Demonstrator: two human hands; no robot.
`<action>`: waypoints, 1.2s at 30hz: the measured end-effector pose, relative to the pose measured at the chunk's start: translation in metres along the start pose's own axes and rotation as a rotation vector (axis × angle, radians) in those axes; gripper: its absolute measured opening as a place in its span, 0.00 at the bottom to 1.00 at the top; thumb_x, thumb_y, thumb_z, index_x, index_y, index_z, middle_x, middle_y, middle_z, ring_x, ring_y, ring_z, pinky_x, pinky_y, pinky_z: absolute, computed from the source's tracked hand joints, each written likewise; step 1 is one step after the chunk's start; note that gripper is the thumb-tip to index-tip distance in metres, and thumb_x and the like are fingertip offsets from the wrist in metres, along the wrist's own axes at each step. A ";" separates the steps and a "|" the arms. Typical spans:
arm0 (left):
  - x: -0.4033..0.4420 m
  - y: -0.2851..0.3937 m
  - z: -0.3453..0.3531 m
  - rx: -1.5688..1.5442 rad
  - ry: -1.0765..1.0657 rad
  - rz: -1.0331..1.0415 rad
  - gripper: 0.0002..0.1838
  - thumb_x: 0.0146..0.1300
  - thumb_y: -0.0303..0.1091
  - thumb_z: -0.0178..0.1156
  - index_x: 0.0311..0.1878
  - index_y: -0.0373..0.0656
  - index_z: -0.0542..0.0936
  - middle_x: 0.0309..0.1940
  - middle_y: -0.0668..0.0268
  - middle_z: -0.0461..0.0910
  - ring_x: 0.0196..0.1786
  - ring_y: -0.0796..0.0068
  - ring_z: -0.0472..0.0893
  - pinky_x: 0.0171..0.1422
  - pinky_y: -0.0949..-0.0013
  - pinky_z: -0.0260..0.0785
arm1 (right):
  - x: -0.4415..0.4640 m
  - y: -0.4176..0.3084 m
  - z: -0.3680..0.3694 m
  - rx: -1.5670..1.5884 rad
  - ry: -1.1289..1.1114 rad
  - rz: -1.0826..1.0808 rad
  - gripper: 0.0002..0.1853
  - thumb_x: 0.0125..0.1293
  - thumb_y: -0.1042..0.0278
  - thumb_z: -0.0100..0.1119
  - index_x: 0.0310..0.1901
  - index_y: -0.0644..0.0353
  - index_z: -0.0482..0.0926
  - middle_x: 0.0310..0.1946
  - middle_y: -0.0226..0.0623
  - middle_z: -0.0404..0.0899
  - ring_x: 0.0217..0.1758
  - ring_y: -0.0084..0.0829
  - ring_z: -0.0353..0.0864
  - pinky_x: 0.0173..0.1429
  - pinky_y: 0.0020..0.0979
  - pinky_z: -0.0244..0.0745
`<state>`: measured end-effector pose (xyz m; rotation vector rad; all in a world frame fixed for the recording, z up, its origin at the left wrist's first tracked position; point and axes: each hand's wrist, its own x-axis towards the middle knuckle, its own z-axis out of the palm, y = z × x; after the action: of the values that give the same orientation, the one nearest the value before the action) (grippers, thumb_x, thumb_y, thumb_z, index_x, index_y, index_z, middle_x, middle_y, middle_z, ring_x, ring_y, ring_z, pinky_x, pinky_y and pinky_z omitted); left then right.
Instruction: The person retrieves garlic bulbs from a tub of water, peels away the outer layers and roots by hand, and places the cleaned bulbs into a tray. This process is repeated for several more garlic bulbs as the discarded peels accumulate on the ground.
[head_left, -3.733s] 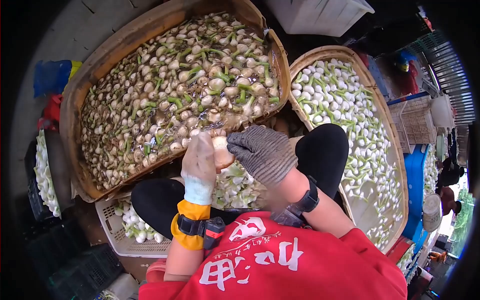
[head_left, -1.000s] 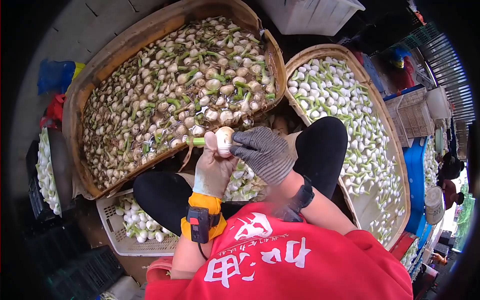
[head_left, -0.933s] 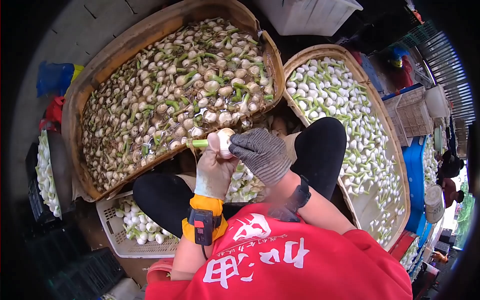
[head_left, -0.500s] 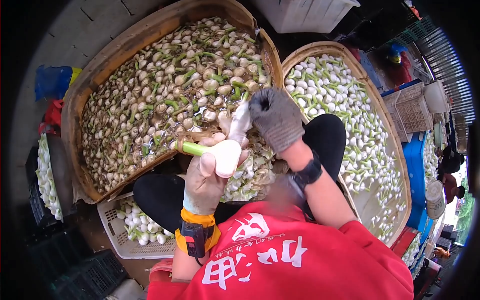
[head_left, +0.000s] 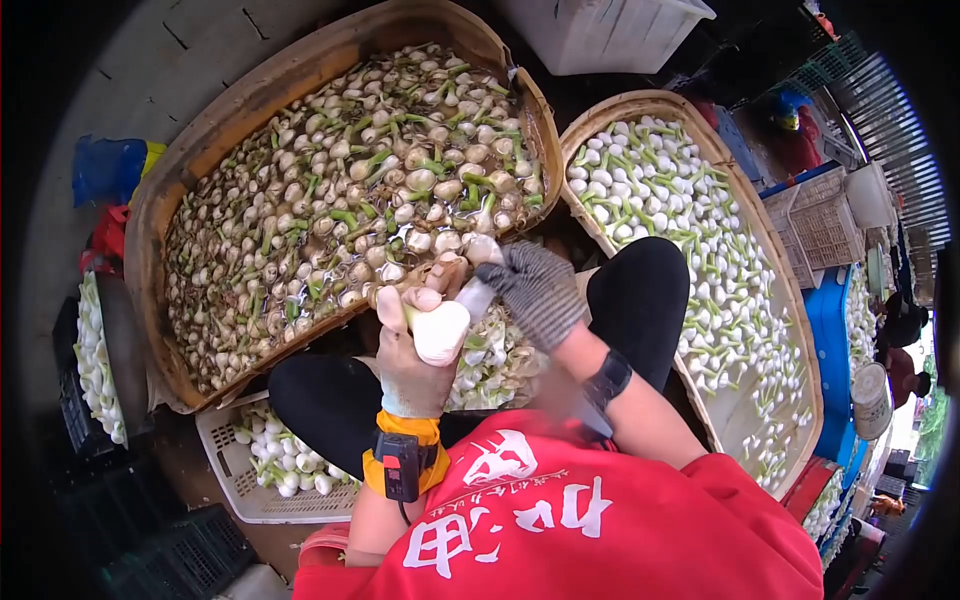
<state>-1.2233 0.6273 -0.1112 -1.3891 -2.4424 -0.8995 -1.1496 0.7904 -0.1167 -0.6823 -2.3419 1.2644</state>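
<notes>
Left hand in pale cloth glove (head_left: 408,368): fingers partly hidden behind white bulb with green stem (head_left: 441,336). Pale translucent strip (head_left: 475,297) at right hand in grey knit glove (head_left: 537,297) blurred; peel or blade, cannot tell. White perforated plastic basket (head_left: 222,455) partly behind black-trousered knee (head_left: 315,400). White plastic crate (head_left: 610,38) cut by top edge, red shirt (head_left: 680,520) by bottom. Dark shapes (head_left: 905,375) at far right too small to tell.

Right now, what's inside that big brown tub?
Lots of pale bulbs, some with green stems, lie in brownish water inside the tub. You can't see its bottom or anything deeper, because the bulbs and water cover it.
</notes>
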 end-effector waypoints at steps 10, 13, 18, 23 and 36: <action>-0.001 0.000 0.036 -0.951 0.075 -0.408 0.13 0.79 0.35 0.40 0.48 0.34 0.71 0.51 0.53 0.78 0.61 0.59 0.76 0.70 0.60 0.66 | -0.017 0.011 0.028 0.562 -0.483 0.039 0.24 0.64 0.49 0.64 0.49 0.64 0.77 0.40 0.40 0.80 0.42 0.39 0.80 0.50 0.36 0.76; 0.008 0.003 0.042 -1.714 0.267 -0.621 0.15 0.79 0.36 0.38 0.43 0.37 0.71 0.52 0.55 0.76 0.62 0.56 0.75 0.73 0.52 0.62 | -0.022 0.014 0.015 0.146 -0.308 -0.076 0.25 0.57 0.49 0.69 0.45 0.64 0.79 0.38 0.45 0.80 0.40 0.43 0.80 0.47 0.40 0.75; -0.008 -0.047 0.033 -1.565 -0.361 -0.899 0.19 0.74 0.47 0.48 0.47 0.40 0.77 0.54 0.57 0.79 0.59 0.56 0.79 0.63 0.55 0.71 | -0.022 0.022 -0.054 -0.401 -0.278 0.069 0.26 0.50 0.47 0.73 0.43 0.60 0.80 0.37 0.44 0.80 0.41 0.45 0.81 0.46 0.39 0.77; 0.008 -0.035 0.031 -1.826 -0.556 -1.045 0.27 0.72 0.54 0.50 0.58 0.38 0.74 0.49 0.62 0.81 0.52 0.66 0.81 0.55 0.65 0.73 | -0.008 0.002 -0.038 -0.511 -0.157 0.133 0.29 0.49 0.44 0.72 0.42 0.63 0.80 0.37 0.48 0.80 0.45 0.46 0.80 0.50 0.42 0.76; -0.115 -0.251 -0.216 0.216 -0.328 -1.091 0.14 0.67 0.39 0.60 0.43 0.35 0.81 0.32 0.66 0.82 0.35 0.75 0.78 0.47 0.71 0.71 | -0.007 0.042 0.026 -0.102 -0.459 -0.039 0.26 0.63 0.49 0.62 0.59 0.56 0.77 0.44 0.48 0.81 0.47 0.46 0.81 0.53 0.41 0.75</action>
<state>-1.3972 0.3232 -0.0925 -0.0164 -3.4172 -0.5132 -1.1488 0.7891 -0.1661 -0.4030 -2.7847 1.4112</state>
